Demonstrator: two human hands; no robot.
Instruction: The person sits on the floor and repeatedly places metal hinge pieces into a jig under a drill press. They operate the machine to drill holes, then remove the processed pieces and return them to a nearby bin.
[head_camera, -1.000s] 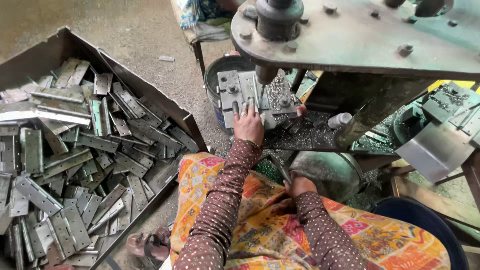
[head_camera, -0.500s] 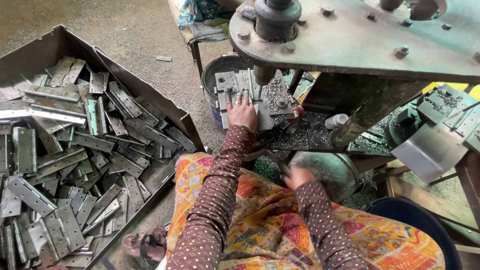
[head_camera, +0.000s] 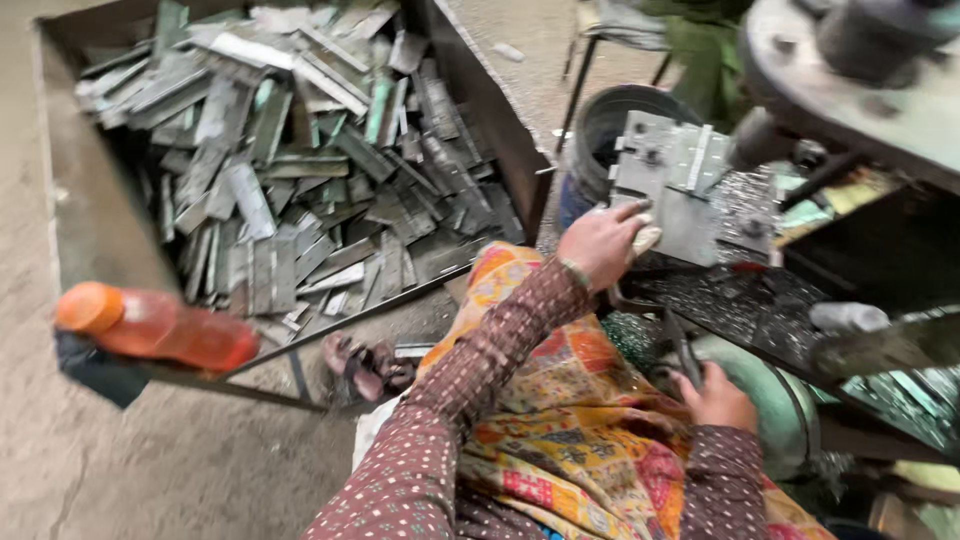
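Gripping the near edge of the grey metal plate (head_camera: 668, 190) on the press bed, my left hand (head_camera: 600, 243) has fingers curled over it; the plate's long axis runs near to far, tilted slightly left. My right hand (head_camera: 717, 397) is clenched around a dark lever (head_camera: 682, 347) nearer me. Left of both sits the tray of metal strips (head_camera: 290, 170).

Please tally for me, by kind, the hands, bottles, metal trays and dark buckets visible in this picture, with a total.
Hands: 2, the left hand at the metal plate and the right hand on a dark handle.
Orange bottles: 1.
Metal trays of flat strips: 1.
Dark buckets: 1.
Total: 5.
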